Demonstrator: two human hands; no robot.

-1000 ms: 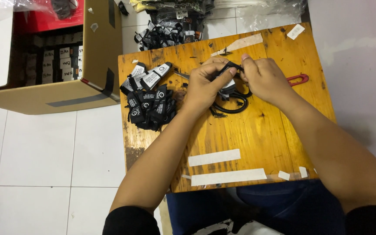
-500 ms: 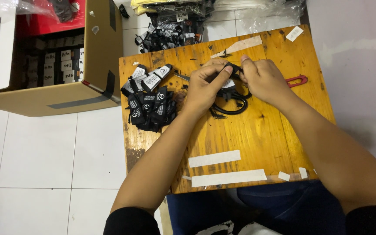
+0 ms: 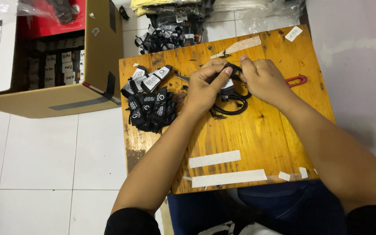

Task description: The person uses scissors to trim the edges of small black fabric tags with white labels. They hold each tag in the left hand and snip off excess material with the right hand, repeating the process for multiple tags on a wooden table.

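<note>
Head view: a pile of folded black labelled straps (image 3: pixel 149 106) lies left of my hands on the wooden board (image 3: pixel 257 139); red-handled scissors (image 3: pixel 296 81) lie right, a cardboard box (image 3: pixel 66 98) beyond. My left hand (image 3: pixel 203 89) and right hand (image 3: pixel 264 80) both pinch one black cord with a white tag (image 3: pixel 230 89), fingers closed on it, above the board's upper middle.

The hands (image 3: pixel 236 82) hide most of the black strap (image 3: pixel 231 106) they pinch.
</note>
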